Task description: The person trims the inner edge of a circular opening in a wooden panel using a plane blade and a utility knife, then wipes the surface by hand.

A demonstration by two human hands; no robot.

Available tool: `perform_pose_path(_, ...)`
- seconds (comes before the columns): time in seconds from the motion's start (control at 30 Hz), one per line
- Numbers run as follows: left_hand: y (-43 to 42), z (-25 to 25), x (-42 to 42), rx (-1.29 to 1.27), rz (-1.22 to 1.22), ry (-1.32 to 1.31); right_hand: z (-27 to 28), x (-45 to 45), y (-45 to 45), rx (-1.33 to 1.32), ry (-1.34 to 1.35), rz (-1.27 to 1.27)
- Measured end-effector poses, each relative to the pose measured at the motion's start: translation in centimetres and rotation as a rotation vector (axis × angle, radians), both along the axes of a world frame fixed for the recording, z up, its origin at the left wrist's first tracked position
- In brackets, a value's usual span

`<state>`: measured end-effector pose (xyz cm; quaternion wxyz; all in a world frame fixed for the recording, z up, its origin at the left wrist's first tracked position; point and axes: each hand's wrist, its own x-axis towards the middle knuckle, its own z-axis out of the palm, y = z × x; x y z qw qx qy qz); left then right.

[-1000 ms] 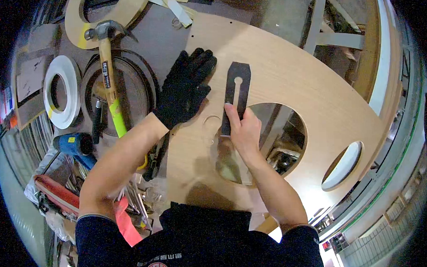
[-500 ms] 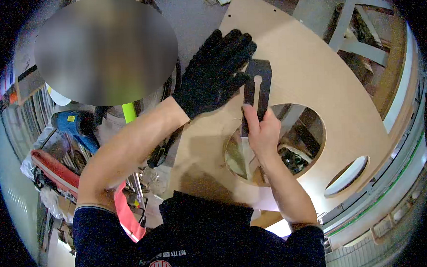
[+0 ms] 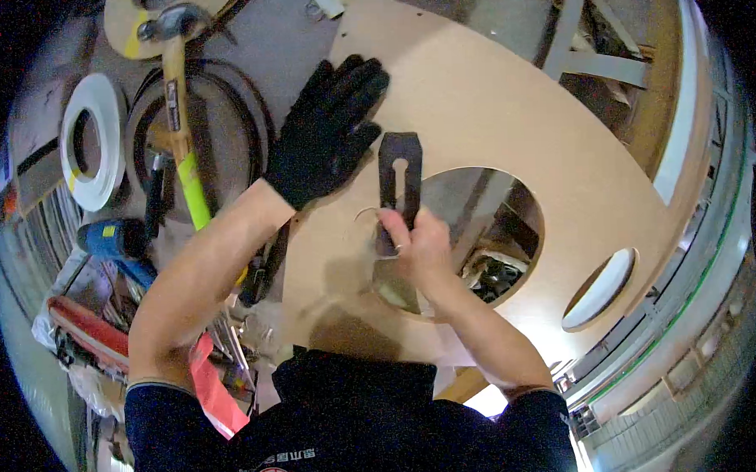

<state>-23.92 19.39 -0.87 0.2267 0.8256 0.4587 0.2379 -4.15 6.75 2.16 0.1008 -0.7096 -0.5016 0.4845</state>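
A pale wooden panel (image 3: 473, 91) with a large round cut-out and a smaller oval one lies before me. My left hand (image 3: 328, 129), in a black knit glove, rests flat on its left edge, fingers stretched out. My bare right hand (image 3: 420, 247) grips a dark plane blade (image 3: 401, 156), a flat metal piece with a keyhole slot and clipped upper corners. The blade points away from me, beside the round cut-out, its top near my left thumb. My fingers hide part of its lower end. Whether it touches the panel I cannot tell.
To the left lie a hammer (image 3: 175, 93), a white roll of edging (image 3: 74, 159), a blue-black power tool (image 3: 116, 238) and a red-and-grey object (image 3: 90, 329). A wooden frame (image 3: 605, 66) stands beyond the panel at upper right.
The view has shifted, and a blurred patch at upper left has given way to the hammer and rolls. My right hand has drawn the plane blade slightly towards me. My left hand stays flat.
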Motion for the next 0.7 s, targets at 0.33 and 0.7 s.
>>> perform_pose_path(0.33, -0.2, -0.9, 0.2, 0.024, 0.033, -0.064, 0.5, -0.5, 1.3, -0.021, 0.094, 0.017)
perform_pose_path(0.7, 0.0, -0.7, 0.2, 0.146, 0.064, -0.048, 0.7, -0.5, 1.5, -0.031, 0.027, 0.179)
